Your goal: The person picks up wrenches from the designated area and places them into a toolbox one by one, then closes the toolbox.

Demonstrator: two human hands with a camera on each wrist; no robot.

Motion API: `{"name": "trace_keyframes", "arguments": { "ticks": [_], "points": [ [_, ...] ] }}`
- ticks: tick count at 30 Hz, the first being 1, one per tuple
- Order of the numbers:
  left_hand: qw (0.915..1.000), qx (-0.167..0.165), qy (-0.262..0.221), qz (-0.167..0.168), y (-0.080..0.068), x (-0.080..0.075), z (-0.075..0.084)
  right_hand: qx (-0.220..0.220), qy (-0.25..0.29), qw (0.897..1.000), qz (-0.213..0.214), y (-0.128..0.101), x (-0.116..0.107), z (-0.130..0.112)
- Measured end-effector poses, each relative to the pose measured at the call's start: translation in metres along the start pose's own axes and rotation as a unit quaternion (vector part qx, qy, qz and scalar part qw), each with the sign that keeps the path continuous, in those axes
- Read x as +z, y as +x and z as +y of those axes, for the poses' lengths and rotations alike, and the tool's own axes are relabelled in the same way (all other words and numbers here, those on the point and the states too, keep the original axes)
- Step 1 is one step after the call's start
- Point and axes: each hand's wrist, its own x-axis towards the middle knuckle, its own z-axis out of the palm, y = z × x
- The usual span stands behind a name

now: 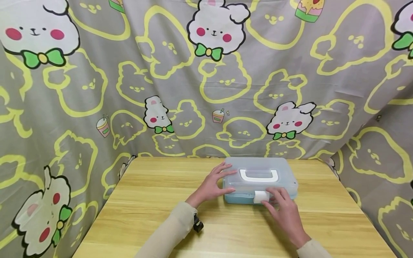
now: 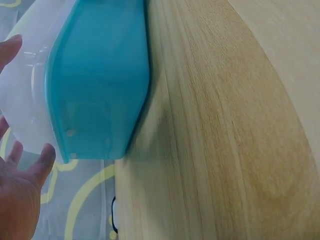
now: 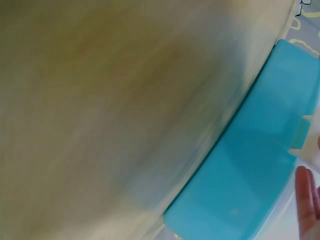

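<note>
Nearest the front edge of the wooden table (image 1: pixel 155 200), two sleeved forearms reach in. The right hand (image 1: pixel 285 211) lies with fingers straight and relaxed, fingertips touching the white latch (image 1: pixel 261 196) on the front wall of the storage box (image 1: pixel 258 181). The left hand (image 1: pixel 211 184) rests flat against the box's left end, fingers extended over the translucent lid, thumb low by the blue base; neither hand is clenched. The box sits near the table's far edge, right of centre, its white handle (image 1: pixel 259 175) flat on the lid. Behind hangs a bunny-print cloth (image 1: pixel 206 79).
</note>
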Motion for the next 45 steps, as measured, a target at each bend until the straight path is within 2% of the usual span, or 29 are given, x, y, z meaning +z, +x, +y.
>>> {"name": "trace_keyframes", "arguments": {
  "ticks": [10,18,26,35,45],
  "points": [
    [1.0,-0.003,0.002,0.0,-0.001,0.0,0.0,-0.089,0.02,0.996,-0.014,0.004,-0.005,0.007],
    [1.0,-0.004,-0.004,-0.001,-0.002,0.001,0.002,-0.169,0.027,0.985,-0.005,0.012,-0.008,0.012],
    [0.9999,-0.012,-0.002,-0.008,-0.002,0.002,0.002,-0.181,0.019,0.983,-0.029,0.012,-0.009,0.017],
    [0.9999,-0.005,-0.01,-0.001,-0.001,0.001,0.001,-0.162,0.007,0.986,-0.046,0.009,-0.008,0.017],
    [0.9999,-0.005,-0.013,0.0,-0.001,0.0,0.002,-0.182,-0.032,0.983,-0.017,0.009,-0.004,0.012]
  ]
}}
